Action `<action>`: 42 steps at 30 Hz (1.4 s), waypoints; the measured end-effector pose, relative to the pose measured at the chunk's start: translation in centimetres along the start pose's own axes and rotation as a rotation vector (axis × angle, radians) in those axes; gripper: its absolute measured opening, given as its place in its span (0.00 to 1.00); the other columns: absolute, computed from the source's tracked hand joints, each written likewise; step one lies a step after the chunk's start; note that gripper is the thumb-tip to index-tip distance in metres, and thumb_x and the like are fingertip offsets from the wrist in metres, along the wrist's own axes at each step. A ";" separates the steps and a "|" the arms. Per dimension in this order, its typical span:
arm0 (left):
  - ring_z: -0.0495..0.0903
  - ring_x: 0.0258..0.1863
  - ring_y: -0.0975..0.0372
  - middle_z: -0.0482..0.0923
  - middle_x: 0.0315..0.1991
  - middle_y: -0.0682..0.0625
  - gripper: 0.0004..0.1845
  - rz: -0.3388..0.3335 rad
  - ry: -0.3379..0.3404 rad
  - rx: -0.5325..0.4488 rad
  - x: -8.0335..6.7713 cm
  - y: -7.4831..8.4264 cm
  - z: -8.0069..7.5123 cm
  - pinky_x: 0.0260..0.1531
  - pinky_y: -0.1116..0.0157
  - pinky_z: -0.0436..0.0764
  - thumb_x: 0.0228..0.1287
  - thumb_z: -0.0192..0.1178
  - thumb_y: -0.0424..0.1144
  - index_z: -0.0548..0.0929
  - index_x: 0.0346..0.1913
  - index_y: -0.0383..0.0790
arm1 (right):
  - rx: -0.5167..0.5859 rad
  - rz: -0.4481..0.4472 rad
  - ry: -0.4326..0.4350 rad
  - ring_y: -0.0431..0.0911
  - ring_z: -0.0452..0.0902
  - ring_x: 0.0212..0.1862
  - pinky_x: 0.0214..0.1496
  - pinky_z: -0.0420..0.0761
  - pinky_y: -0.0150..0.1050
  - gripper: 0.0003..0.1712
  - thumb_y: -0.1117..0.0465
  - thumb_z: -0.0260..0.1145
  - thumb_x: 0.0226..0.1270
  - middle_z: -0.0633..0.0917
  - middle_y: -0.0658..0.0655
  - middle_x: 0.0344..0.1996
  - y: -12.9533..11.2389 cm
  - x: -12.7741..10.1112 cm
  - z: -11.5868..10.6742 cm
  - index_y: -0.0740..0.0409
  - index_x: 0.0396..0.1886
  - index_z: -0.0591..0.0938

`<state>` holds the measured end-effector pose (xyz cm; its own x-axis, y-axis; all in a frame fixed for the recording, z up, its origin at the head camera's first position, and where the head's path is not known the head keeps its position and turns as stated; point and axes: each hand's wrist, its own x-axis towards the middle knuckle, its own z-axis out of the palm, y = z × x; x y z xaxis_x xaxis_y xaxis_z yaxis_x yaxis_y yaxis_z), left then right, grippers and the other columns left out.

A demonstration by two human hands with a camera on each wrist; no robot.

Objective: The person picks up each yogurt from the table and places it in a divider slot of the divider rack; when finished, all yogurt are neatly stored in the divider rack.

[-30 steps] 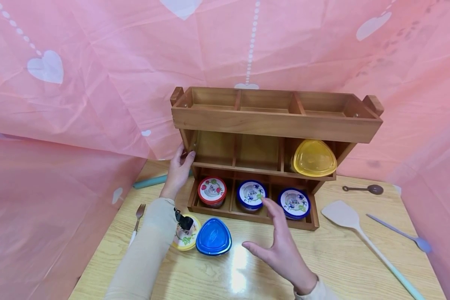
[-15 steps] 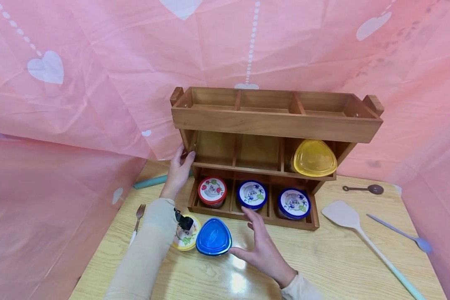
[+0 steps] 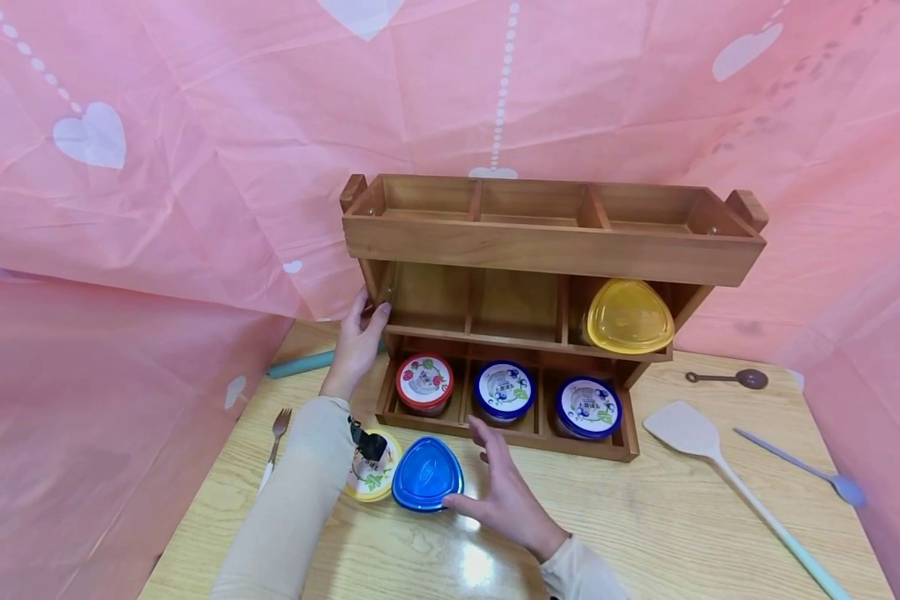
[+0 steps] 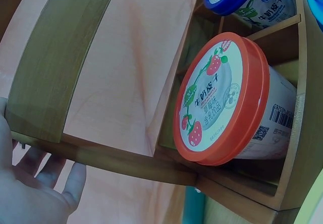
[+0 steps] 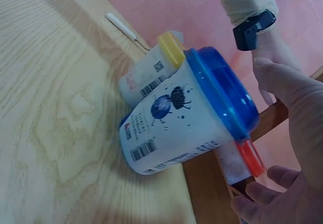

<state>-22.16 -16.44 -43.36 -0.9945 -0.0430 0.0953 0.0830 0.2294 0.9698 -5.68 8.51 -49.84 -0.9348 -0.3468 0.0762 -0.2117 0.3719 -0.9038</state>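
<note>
A: We log the right hand (image 3: 506,500) spread beside the blue-lidded tub (image 3: 427,472) on the worktop (image 3: 645,517), thumb at its lid, fingers apart, gripping nothing.

B: We note the left hand (image 3: 356,342) grasping the wooden rack (image 3: 547,242) at its left post. A yellow-lidded tub (image 3: 367,479) stands touching the blue one.
</note>
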 end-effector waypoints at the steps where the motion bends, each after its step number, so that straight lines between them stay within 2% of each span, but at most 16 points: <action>1: 0.68 0.67 0.50 0.62 0.72 0.43 0.32 0.000 -0.001 -0.001 0.0 0.0 0.0 0.69 0.52 0.69 0.76 0.51 0.50 0.56 0.78 0.56 | 0.004 0.007 -0.006 0.57 0.63 0.71 0.68 0.69 0.58 0.65 0.50 0.82 0.45 0.62 0.61 0.73 0.1 0.1 0.1 0.53 0.78 0.53; 6: 0.67 0.68 0.48 0.60 0.73 0.42 0.32 -0.009 -0.014 -0.026 0.0 0.3 -0.2 0.70 0.52 0.67 0.76 0.51 0.47 0.55 0.78 0.54 | 0.030 0.040 -0.028 0.56 0.62 0.72 0.70 0.67 0.58 0.66 0.48 0.82 0.46 0.60 0.59 0.74 0.4 0.3 0.5 0.51 0.79 0.51; 9: 0.67 0.68 0.47 0.60 0.73 0.40 0.32 -0.020 -0.028 -0.024 -0.7 1.9 -0.3 0.70 0.52 0.67 0.77 0.50 0.44 0.55 0.78 0.49 | 0.039 0.046 -0.036 0.57 0.61 0.72 0.71 0.66 0.59 0.66 0.48 0.82 0.46 0.60 0.61 0.75 0.5 0.4 0.8 0.52 0.79 0.50; 11: 0.67 0.69 0.47 0.60 0.73 0.40 0.32 -0.024 -0.030 -0.020 -0.8 2.0 -0.3 0.70 0.52 0.67 0.77 0.50 0.45 0.54 0.78 0.50 | 0.042 0.050 -0.040 0.58 0.61 0.72 0.71 0.66 0.58 0.66 0.48 0.81 0.47 0.60 0.61 0.75 0.5 0.4 0.9 0.52 0.79 0.51; 13: 0.67 0.68 0.48 0.60 0.73 0.41 0.32 -0.017 -0.023 -0.008 -0.8 1.8 -0.2 0.69 0.52 0.68 0.77 0.50 0.46 0.54 0.78 0.52 | 0.046 0.049 -0.045 0.59 0.61 0.72 0.71 0.66 0.58 0.66 0.48 0.81 0.47 0.59 0.61 0.75 0.5 0.5 1.1 0.54 0.79 0.51; 16: 0.68 0.68 0.49 0.61 0.73 0.43 0.31 0.001 -0.005 -0.005 -0.1 0.2 -0.1 0.69 0.52 0.68 0.76 0.50 0.49 0.55 0.78 0.55 | 0.041 0.052 -0.056 0.59 0.61 0.72 0.71 0.67 0.57 0.65 0.47 0.81 0.47 0.60 0.59 0.74 0.6 0.6 1.4 0.54 0.78 0.52; 24: 0.69 0.67 0.49 0.62 0.72 0.42 0.32 -0.006 0.004 0.000 -0.1 0.0 0.0 0.68 0.52 0.69 0.76 0.51 0.50 0.56 0.78 0.55 | 0.029 0.039 -0.079 0.61 0.62 0.71 0.69 0.68 0.58 0.64 0.45 0.80 0.48 0.60 0.60 0.74 0.8 0.8 2.0 0.55 0.78 0.52; 33: 0.68 0.68 0.50 0.62 0.72 0.42 0.32 -0.003 0.001 -0.009 0.0 0.0 0.0 0.69 0.52 0.68 0.76 0.50 0.49 0.55 0.78 0.54 | 0.032 0.086 -0.122 0.59 0.60 0.72 0.70 0.66 0.62 0.64 0.41 0.79 0.47 0.60 0.58 0.74 0.4 0.6 2.8 0.46 0.78 0.51; 36: 0.69 0.67 0.50 0.62 0.72 0.43 0.32 -0.001 0.005 -0.006 0.0 0.0 0.0 0.68 0.53 0.69 0.76 0.51 0.49 0.56 0.78 0.54 | 0.030 0.072 -0.126 0.59 0.61 0.72 0.70 0.66 0.62 0.65 0.44 0.80 0.47 0.60 0.59 0.73 0.4 0.6 3.1 0.46 0.78 0.51; 42: 0.69 0.67 0.50 0.63 0.72 0.43 0.31 0.007 0.008 -0.010 0.0 0.0 0.0 0.68 0.52 0.69 0.76 0.51 0.49 0.56 0.78 0.53 | 0.014 0.103 -0.156 0.58 0.62 0.71 0.69 0.67 0.61 0.64 0.48 0.80 0.49 0.61 0.58 0.72 0.2 0.6 3.5 0.45 0.79 0.50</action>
<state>-22.19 -16.41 -43.37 -0.9934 -0.0491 0.1034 0.0902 0.2201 0.9713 -5.29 5.41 -51.47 -0.8955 -0.4373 -0.0827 -0.1117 0.4006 -0.9094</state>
